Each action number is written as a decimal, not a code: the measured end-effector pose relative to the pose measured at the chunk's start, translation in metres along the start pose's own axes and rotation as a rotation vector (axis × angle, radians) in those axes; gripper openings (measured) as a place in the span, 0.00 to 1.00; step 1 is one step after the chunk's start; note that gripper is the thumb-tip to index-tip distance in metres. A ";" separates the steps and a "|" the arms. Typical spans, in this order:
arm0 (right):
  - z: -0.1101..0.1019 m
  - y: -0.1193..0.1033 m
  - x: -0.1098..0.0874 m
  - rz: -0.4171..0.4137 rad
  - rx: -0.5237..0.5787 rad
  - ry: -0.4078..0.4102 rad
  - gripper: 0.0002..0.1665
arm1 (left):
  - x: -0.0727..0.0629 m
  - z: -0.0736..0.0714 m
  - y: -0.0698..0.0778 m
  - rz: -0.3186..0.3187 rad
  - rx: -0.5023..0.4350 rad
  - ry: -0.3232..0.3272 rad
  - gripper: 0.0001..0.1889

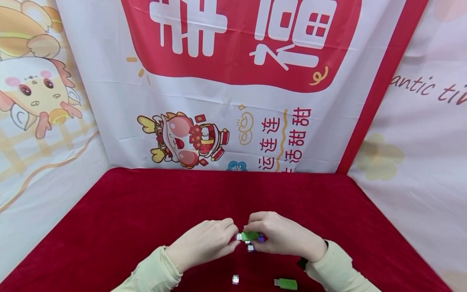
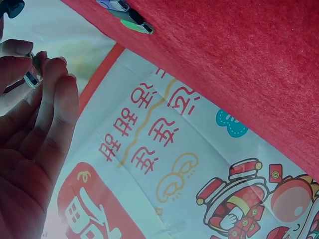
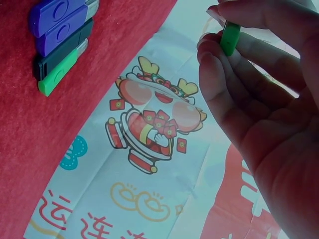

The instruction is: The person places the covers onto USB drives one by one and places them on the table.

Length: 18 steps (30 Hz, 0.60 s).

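Between my two hands is a green USB stick (image 1: 250,236) with a silver metal plug. My right hand (image 1: 282,237) pinches its green body (image 3: 230,40) between thumb and fingers. Fingertips of my left hand (image 1: 204,245) pinch the stick at its metal plug (image 2: 32,78). Below the hands, a row of USB sticks lies side by side on the red cloth: two purple sticks (image 3: 62,30), a black one (image 3: 65,49) and another green one (image 3: 59,72). My right hand partly covers this row in the head view.
Nearer to me on the red-covered table (image 1: 182,194) lies one more green USB stick (image 1: 287,284). To its left sits a small silver piece (image 1: 235,279), too small to identify. Printed cloth walls (image 1: 219,97) enclose the table at the back and sides.
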State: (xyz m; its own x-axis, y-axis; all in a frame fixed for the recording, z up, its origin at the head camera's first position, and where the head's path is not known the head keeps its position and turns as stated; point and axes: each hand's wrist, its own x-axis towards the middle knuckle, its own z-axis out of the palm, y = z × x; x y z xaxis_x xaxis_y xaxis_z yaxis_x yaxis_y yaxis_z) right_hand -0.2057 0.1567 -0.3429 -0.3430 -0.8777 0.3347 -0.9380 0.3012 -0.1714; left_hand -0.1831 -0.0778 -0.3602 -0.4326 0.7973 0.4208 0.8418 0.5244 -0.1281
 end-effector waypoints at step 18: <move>-0.004 -0.004 -0.003 -0.032 -0.073 -0.029 0.14 | -0.002 0.002 0.001 0.070 0.154 0.002 0.09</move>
State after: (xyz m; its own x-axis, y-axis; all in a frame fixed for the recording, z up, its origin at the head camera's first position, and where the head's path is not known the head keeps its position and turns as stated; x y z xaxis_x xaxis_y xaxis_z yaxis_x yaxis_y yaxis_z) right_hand -0.2014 0.1594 -0.3394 -0.3125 -0.8973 0.3119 -0.9499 0.2987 -0.0926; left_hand -0.1818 -0.0779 -0.3625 -0.3743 0.8328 0.4079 0.8102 0.5077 -0.2930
